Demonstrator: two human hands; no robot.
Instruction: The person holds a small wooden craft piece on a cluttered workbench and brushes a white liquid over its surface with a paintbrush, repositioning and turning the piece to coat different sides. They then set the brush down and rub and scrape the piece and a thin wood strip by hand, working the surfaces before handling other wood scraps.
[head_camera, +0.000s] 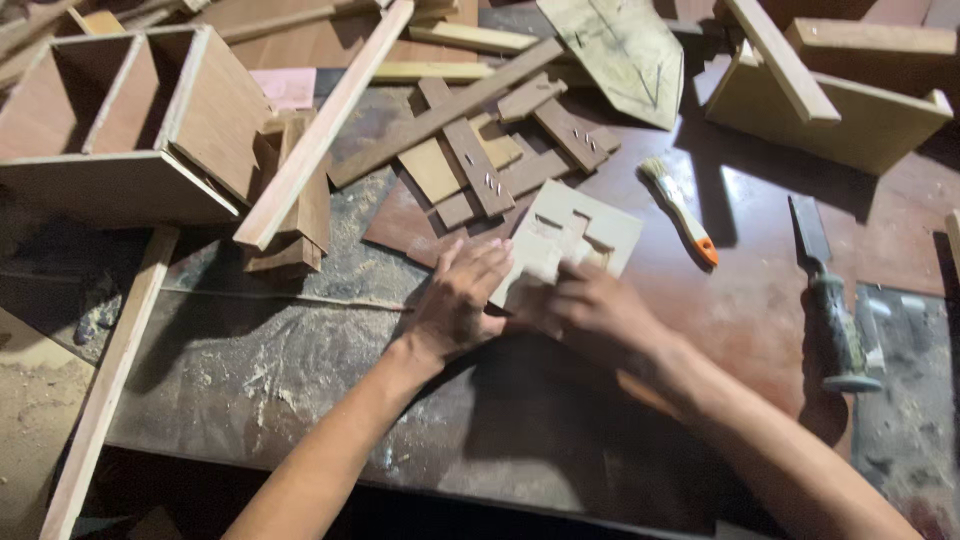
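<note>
Item 1: pale plywood panel (590, 225), flat, roughly square, matte, with angular notches cut through it. It lies at the middle of the workbench (300, 400). My left hand (455, 300) presses flat on its 8 o'clock corner, fingers spread. My right hand (590, 310) curls over its 6 o'clock edge, gripping a small pale piece I cannot make out clearly.

Item 2: workbench top, dark reddish board, dusted with sawdust and shavings.

Item 3: heap of brown wood offcuts (480, 150), thin strips and slats, at 11 o'clock, touching the panel.

Item 4: open wooden box (130, 130) with partitions, at 10 o'clock, a long pale batten (320, 130) leaning across it.

Item 5: small brush (678, 208), orange-tipped handle, just beside the panel at 2 o'clock.

Item 6: chisel (828, 300), dark ribbed handle, flat blade, at 3 o'clock, well apart.
</note>
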